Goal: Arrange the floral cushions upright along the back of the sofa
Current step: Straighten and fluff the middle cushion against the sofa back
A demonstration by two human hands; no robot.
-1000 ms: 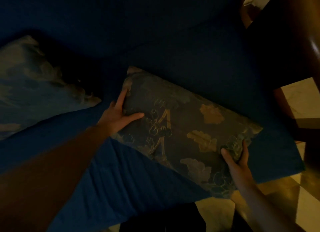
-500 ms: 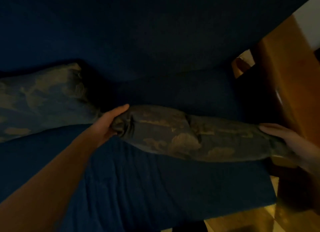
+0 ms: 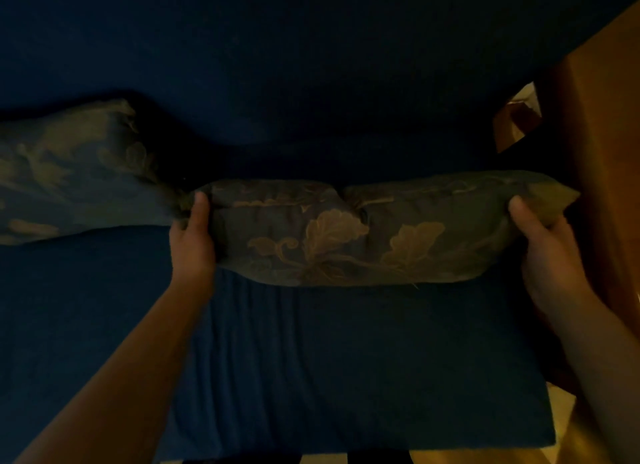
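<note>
At cushion ends: left hand [image 3: 192, 236] and right hand [image 3: 547, 245] each clamp one end of cushion [image 3: 363, 235]. Cushion, flat a second ago, now on edge, near sofa back [image 3: 311, 65]. Second cushion [image 3: 69, 165] leans left. Nearly placed.

There is one view only, from a camera on the person's head, wide-angled, facing forward and steeply down from close above the sofa [image 3: 311, 359]. The dark backrest fills the top of the frame, the seat the lower half. Both forearms enter from the bottom corners. A wooden armrest [image 3: 606, 186] closes the right edge, and floor shows at the bottom right.
</note>
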